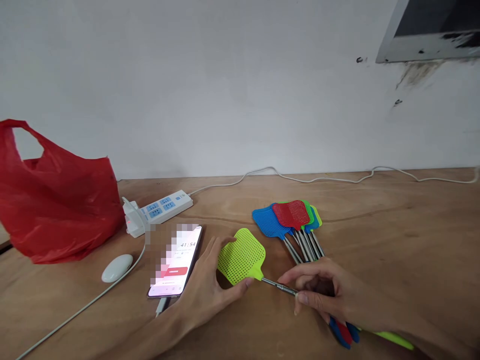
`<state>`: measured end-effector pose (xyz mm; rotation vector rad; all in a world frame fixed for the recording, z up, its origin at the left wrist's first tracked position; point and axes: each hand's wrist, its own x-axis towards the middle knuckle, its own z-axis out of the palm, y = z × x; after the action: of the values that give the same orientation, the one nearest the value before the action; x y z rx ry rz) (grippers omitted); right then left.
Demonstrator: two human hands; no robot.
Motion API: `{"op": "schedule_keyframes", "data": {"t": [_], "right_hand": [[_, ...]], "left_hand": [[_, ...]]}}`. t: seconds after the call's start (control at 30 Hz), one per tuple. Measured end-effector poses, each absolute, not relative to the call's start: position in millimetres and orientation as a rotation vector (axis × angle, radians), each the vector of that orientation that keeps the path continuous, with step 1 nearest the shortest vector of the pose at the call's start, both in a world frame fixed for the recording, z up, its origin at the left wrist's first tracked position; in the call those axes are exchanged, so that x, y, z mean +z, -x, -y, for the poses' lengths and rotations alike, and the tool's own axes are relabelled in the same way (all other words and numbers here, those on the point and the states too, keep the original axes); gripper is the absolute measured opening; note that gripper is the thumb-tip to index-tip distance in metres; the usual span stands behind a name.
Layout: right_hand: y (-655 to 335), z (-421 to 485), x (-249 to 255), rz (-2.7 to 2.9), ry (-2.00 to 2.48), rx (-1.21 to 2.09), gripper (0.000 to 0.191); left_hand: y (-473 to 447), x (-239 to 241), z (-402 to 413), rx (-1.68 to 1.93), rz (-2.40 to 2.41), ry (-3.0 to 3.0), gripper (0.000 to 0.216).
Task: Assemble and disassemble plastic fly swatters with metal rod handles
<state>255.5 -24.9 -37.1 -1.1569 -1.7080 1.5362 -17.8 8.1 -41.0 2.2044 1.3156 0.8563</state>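
A yellow-green fly swatter point(240, 255) with a telescopic metal rod lies across the middle, between both hands. My left hand point(200, 282) has its thumb at the lower edge of the mesh head and its fingers over the left edge, holding it. With thumb and fingers, my right hand point(330, 292) grips the metal rod. Its lower part is hidden by this hand; a yellow-green handle end shows beyond the wrist. A pile of fly swatters point(292, 215) with red, blue, green and yellow heads lies just behind my right hand, and blue and red handle ends show below it.
A phone point(180, 272) with a lit screen and charging cable lies beside my left hand. Further left are a white mouse point(117, 268), a power strip point(168, 206) with a plugged-in charger, and a red plastic bag point(63, 205). A white cord runs along the wall.
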Motion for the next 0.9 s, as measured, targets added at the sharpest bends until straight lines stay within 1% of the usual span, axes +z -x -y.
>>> {"op": "schedule_keyframes", "data": {"t": [0.17,0.2,0.3,0.37,0.47,0.67,0.9], "right_hand": [[-254.3,25.2,-34.3,1.675,1.199,1.486,0.036],[-254.5,25.4,-33.8,1.662,1.214,1.481,0.036],[-254.6,26.1,-31.3,1.627,1.242,1.491,0.035],[-253.3,26.2,-29.2,1.617,1.247,1.496,0.035],[-250.1,25.1,-27.2,1.616,1.254,1.477,0.033],[-249.8,22.5,-30.1,1.61,1.253,1.462,0.031],[-246.7,26.7,-30.1,1.56,1.254,1.493,0.032]], "left_hand": [[20.6,-44.1,-9.1,0.96,-1.31,-2.12,0.066],[21.2,-44.7,-10.1,0.986,-1.297,-2.062,0.065],[21.9,-45.2,-14.9,1.073,-1.215,-1.851,0.052],[21.7,-44.8,-18.5,1.125,-1.182,-1.759,0.047],[21.2,-43.8,-21.5,1.152,-1.194,-1.705,0.049],[20.4,-41.7,-18.6,1.096,-1.189,-1.688,0.052],[18.8,-44.9,-11.0,1.065,-1.139,-1.728,0.051]]}}
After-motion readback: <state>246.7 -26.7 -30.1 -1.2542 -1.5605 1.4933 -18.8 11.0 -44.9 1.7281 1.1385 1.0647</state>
